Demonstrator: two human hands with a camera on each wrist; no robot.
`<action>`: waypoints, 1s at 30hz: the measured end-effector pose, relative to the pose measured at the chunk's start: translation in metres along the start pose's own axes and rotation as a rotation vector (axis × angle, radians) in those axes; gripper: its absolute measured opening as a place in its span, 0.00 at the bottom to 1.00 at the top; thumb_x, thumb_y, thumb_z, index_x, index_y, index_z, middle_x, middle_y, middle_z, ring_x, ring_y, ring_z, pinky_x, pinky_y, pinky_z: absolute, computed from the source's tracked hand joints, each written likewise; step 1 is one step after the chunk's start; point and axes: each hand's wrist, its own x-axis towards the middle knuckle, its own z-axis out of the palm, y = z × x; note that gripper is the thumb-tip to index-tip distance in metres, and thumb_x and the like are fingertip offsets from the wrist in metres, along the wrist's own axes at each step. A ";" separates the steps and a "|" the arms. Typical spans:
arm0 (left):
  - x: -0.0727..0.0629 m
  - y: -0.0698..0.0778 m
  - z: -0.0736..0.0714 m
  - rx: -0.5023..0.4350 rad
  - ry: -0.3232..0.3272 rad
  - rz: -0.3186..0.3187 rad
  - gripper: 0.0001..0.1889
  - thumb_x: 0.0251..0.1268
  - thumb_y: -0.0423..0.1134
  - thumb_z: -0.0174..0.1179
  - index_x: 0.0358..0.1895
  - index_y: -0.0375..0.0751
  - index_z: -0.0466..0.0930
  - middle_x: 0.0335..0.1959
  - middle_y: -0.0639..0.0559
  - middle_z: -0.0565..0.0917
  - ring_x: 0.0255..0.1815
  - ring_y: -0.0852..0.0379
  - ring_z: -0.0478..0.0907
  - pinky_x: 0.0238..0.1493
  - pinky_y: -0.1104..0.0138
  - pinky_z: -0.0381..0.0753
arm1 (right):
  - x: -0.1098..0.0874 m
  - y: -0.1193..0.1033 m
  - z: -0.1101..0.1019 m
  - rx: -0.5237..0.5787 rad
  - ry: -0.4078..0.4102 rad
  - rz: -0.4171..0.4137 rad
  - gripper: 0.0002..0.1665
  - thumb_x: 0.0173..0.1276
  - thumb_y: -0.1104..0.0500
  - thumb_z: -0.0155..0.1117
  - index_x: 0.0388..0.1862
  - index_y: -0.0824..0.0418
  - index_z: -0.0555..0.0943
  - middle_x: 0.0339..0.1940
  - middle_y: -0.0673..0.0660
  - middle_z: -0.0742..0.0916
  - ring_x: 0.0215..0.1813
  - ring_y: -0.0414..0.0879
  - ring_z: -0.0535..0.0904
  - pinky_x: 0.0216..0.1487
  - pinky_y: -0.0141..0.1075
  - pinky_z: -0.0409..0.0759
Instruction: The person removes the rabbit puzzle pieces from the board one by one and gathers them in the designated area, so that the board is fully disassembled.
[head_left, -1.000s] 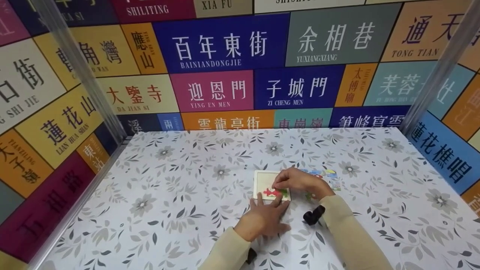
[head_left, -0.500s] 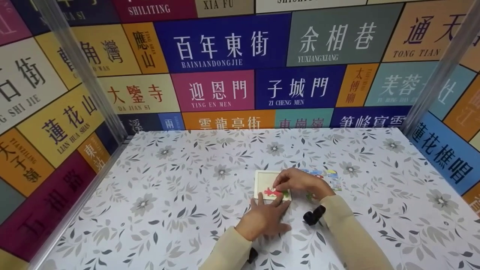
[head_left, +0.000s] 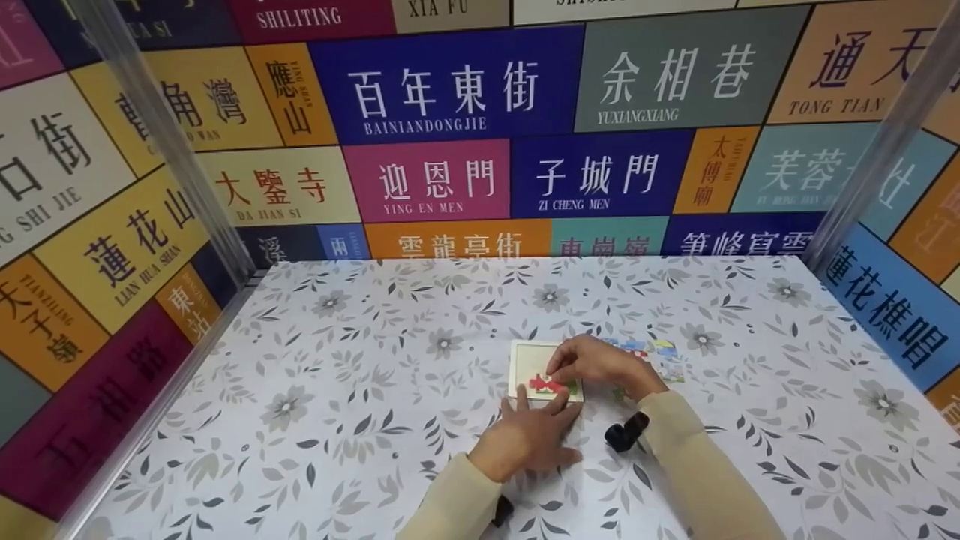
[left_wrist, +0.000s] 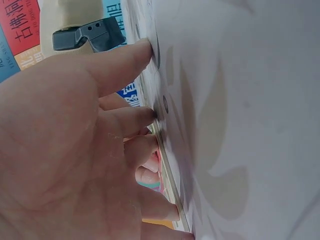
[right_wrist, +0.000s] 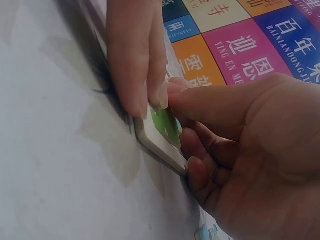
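A small square puzzle tray (head_left: pixel 513 367) with a pale raised rim lies on the table, with red jigsaw pieces (head_left: pixel 541 383) near its front side. Along that front rim, my left hand (head_left: pixel 526 441) rests with spread fingers, and the left wrist view shows the fingertips on the tray's thin edge (left_wrist: pixel 173 187). My right hand (head_left: pixel 594 363) reaches in from the right, its thumb and forefinger pinching a jigsaw piece that the fingers mostly hide. A green piece (right_wrist: pixel 166 125) sits in the tray corner under the fingers in the right wrist view.
More jigsaw pieces (head_left: pixel 666 361), coloured blue, yellow and red, lie right of the tray, partly behind the right wrist. A white tablecloth (head_left: pixel 360 337) with grey leaves and flowers covers the table. Behind it stands a wall of coloured street-name panels (head_left: pixel 442 86).
The right fingertips shift slightly at the red pieces, and those pieces look slightly rearranged. The left hand stays on the tray's front rim.
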 end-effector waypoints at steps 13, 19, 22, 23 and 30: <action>-0.002 -0.001 -0.001 -0.012 0.002 0.003 0.39 0.66 0.64 0.58 0.78 0.70 0.55 0.82 0.67 0.51 0.80 0.26 0.46 0.76 0.35 0.54 | 0.000 0.001 0.000 0.041 -0.017 -0.022 0.07 0.67 0.60 0.69 0.40 0.64 0.86 0.35 0.51 0.88 0.39 0.40 0.78 0.48 0.33 0.75; -0.002 -0.001 -0.001 -0.008 0.004 0.001 0.39 0.66 0.64 0.58 0.79 0.71 0.54 0.82 0.67 0.50 0.80 0.26 0.46 0.76 0.35 0.52 | 0.001 0.002 0.000 0.063 -0.014 -0.071 0.09 0.67 0.61 0.69 0.41 0.66 0.85 0.36 0.52 0.88 0.40 0.38 0.79 0.48 0.31 0.76; -0.003 -0.001 -0.002 -0.002 0.005 0.004 0.39 0.66 0.64 0.58 0.79 0.71 0.54 0.82 0.66 0.51 0.80 0.26 0.46 0.76 0.35 0.53 | 0.000 0.001 -0.001 0.088 0.013 -0.089 0.09 0.68 0.62 0.68 0.42 0.67 0.85 0.37 0.54 0.89 0.40 0.38 0.81 0.46 0.31 0.77; -0.003 -0.001 -0.002 0.000 0.007 0.006 0.38 0.67 0.64 0.58 0.78 0.70 0.54 0.82 0.66 0.51 0.80 0.26 0.47 0.76 0.35 0.53 | -0.001 0.000 -0.003 0.088 0.031 -0.087 0.09 0.68 0.62 0.68 0.43 0.67 0.85 0.38 0.55 0.90 0.39 0.38 0.81 0.45 0.31 0.78; -0.002 0.000 -0.001 -0.006 0.005 -0.003 0.37 0.67 0.64 0.58 0.78 0.71 0.56 0.82 0.68 0.52 0.80 0.27 0.47 0.76 0.36 0.54 | -0.026 -0.024 -0.030 0.056 0.166 -0.084 0.09 0.70 0.60 0.66 0.45 0.64 0.85 0.43 0.57 0.90 0.41 0.39 0.82 0.48 0.37 0.79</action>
